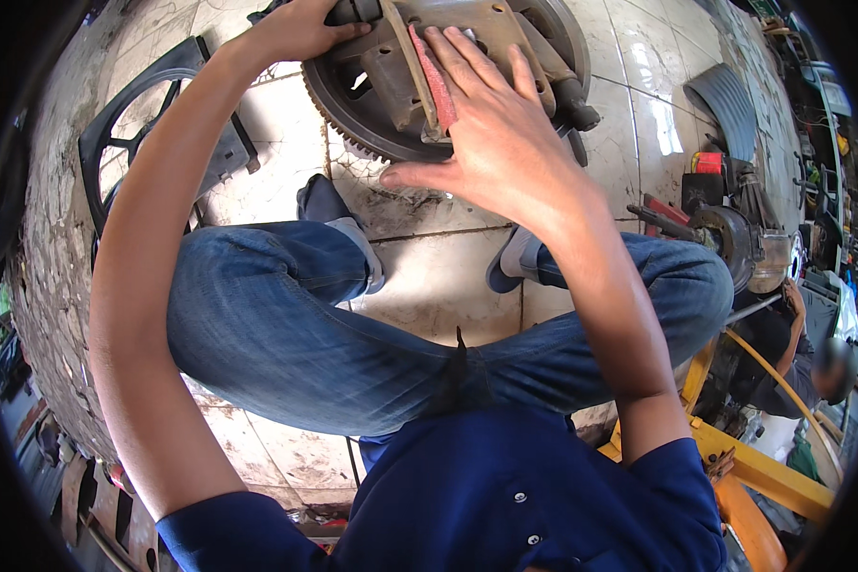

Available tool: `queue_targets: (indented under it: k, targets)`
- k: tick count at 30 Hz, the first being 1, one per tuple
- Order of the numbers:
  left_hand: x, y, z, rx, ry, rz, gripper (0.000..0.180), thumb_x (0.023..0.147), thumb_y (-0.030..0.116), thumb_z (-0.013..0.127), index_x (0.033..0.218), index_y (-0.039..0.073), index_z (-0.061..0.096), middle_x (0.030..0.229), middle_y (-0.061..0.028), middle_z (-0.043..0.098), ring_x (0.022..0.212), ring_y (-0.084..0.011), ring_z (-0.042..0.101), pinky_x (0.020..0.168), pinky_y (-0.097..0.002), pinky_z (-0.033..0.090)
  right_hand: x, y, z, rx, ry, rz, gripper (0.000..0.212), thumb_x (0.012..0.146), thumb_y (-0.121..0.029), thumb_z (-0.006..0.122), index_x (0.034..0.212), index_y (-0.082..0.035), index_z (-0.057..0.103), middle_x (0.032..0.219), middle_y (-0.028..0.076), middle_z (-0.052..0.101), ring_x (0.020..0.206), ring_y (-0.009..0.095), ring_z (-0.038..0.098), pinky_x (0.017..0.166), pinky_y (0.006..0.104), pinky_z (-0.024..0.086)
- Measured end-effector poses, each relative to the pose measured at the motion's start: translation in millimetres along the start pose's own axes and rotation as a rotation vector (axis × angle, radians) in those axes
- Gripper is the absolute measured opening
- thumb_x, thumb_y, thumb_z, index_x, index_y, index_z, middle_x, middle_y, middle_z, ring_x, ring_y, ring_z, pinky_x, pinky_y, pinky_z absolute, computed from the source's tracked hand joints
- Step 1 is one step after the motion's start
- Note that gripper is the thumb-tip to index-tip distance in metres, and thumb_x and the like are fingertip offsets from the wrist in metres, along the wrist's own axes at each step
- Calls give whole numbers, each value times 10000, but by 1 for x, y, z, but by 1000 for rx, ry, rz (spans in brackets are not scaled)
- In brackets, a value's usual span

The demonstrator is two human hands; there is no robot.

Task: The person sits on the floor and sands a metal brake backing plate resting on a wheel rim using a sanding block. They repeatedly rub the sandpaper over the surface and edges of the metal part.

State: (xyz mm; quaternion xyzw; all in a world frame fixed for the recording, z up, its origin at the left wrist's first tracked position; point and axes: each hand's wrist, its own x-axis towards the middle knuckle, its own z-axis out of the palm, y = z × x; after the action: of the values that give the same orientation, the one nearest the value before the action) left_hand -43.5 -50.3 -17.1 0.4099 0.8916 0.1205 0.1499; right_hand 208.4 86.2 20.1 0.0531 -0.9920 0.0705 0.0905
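Observation:
A heavy brown metal casting (386, 81) with a flat flanged face lies on a dark toothed flywheel (348, 138) on the floor before me. My right hand (491, 114) lies flat on the flange, fingers stretched out and thumb spread to the left. Under its fingers a strip of red sandpaper (434, 86) sticks out along the flange's left edge. My left hand (305, 29) is closed round the dark rounded end (353, 11) of the casting at the upper left, its thumb along the metal. The top of the picture cuts off part of that hand.
At the left lies a black fan shroud (105, 143). My feet stand on dirty pale tiles (429, 286) just short of the flywheel. To the right are a curved grey sheet (725, 105), machine parts (734, 238), a yellow frame (763, 467) and another person (791, 353).

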Motion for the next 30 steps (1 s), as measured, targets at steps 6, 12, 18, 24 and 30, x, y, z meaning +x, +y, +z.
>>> queue_targets:
  k: [6,12,18,24,30]
  targets:
    - [-4,4,4,-1,32,18,650,894,353,697,1427,49,482,1541,-251,278,1320,-445,469,1113,-447,420,-21,-11,-12,13,-32,21,1088,692,-616,788,1479,31,407,1539,196,409,1479,302,311,1173,611,225]
    - [1,-4,3,9,28,29,651,892,346,698,1433,60,476,1530,-261,288,1301,-449,488,1099,-457,433,-1,0,-1,8,-29,39,1121,709,-600,779,1549,-32,301,1594,147,339,1501,285,271,1209,569,190]
    - [-1,-2,3,10,5,1,639,893,346,697,1418,53,482,1509,-269,300,1279,-458,500,1079,-466,448,-9,-11,-9,-60,-65,40,1090,699,-560,811,1523,-12,352,1559,164,386,1479,298,309,1177,587,232]
    - [1,1,3,23,-8,0,636,901,355,691,1416,48,478,1485,-262,318,1255,-462,517,1061,-475,460,-19,-13,-15,-16,-85,39,1091,689,-531,829,1519,-6,354,1558,175,381,1481,309,297,1179,591,219]
    - [11,-23,28,43,163,98,715,920,526,659,1440,72,471,1504,-191,371,1332,-396,493,1087,-462,442,4,-2,2,-47,-15,21,1080,688,-520,836,1507,5,368,1562,183,367,1484,313,288,1178,597,225]
